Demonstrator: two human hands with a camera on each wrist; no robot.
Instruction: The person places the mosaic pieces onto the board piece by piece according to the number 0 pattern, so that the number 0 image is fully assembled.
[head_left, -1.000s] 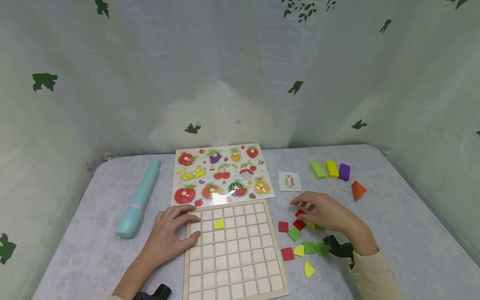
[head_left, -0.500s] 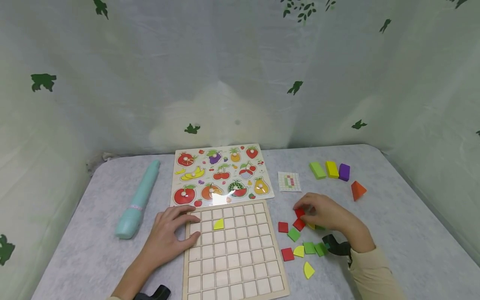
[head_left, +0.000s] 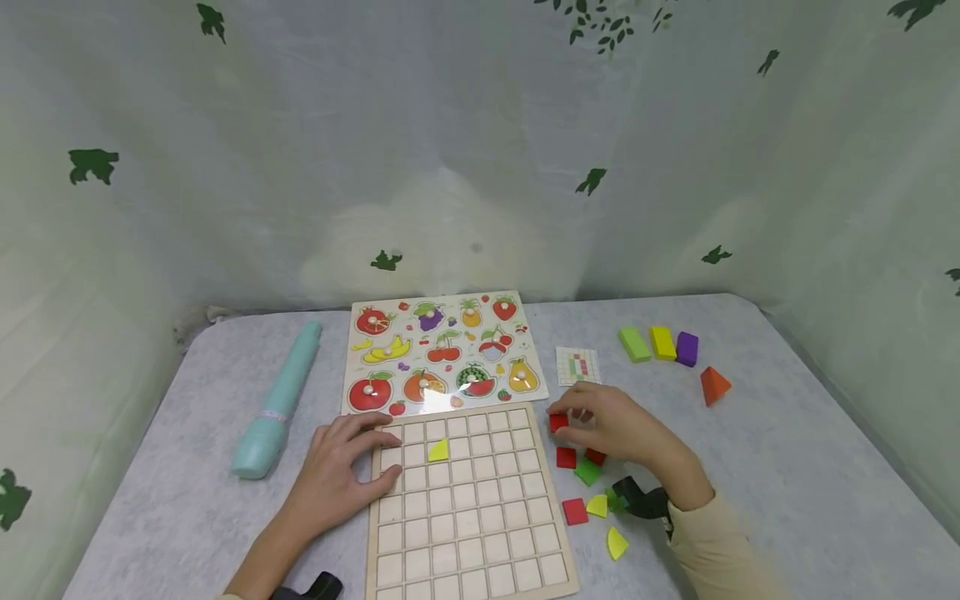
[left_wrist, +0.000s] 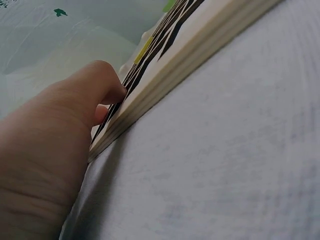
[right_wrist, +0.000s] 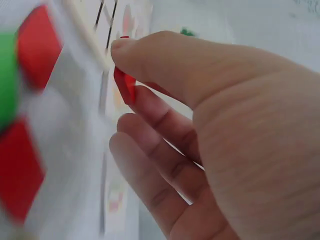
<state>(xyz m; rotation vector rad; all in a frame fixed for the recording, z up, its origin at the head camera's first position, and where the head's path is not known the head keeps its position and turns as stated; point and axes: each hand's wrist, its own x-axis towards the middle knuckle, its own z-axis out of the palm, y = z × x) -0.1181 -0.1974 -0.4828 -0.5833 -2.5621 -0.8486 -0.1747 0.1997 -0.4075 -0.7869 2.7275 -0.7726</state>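
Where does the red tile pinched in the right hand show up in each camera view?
Head: red tile at the right hand's fingertips, just right of the grid board's top right corner.
Left wrist: not in view; only the left hand on the board edge.
Right wrist: red tile between thumb and finger, upper left of centre.
Shared landmark: the grid board.

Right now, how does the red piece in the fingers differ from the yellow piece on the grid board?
The red piece is pinched in the right hand, off the board; the yellow piece lies in a cell of the grid board, touched by neither hand. The red one looks square; the yellow one has a curved edge. Both are small, flat tiles.
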